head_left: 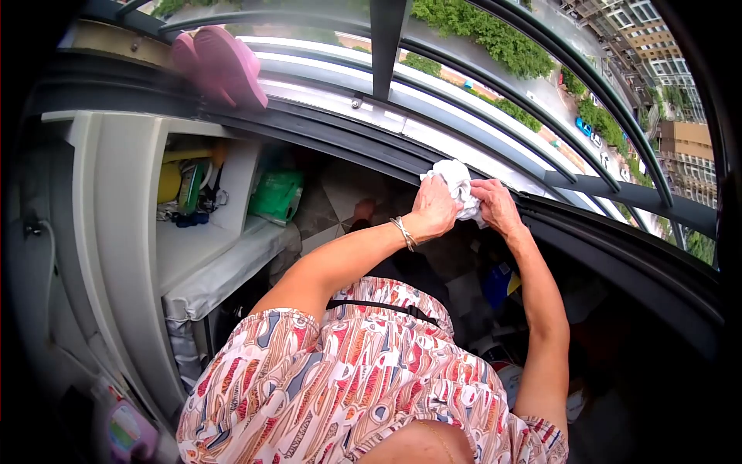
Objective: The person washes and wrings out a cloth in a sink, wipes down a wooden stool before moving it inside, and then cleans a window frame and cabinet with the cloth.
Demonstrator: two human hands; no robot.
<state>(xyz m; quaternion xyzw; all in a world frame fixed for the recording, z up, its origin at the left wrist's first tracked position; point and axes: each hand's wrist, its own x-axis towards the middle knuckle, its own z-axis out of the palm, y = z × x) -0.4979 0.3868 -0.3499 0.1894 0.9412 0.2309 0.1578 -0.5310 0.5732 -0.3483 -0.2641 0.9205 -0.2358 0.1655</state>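
Note:
A crumpled white cloth (451,175) is bunched between both hands at the dark window frame (340,133). My left hand (434,209) is closed on the cloth's left side, its fingers partly hidden by the folds. On the right side, my right hand (495,204) pinches the same cloth with its fingertips. Part of the cloth hangs below the hands, and its top reaches over the inner edge of the frame.
Pink slippers (222,66) lean on the ledge at the upper left. Dark metal bars (386,46) run outside the window. At left stands a white cabinet (197,251) holding several items, with a green bag (277,196) beside it. Several items lie on the shadowed floor.

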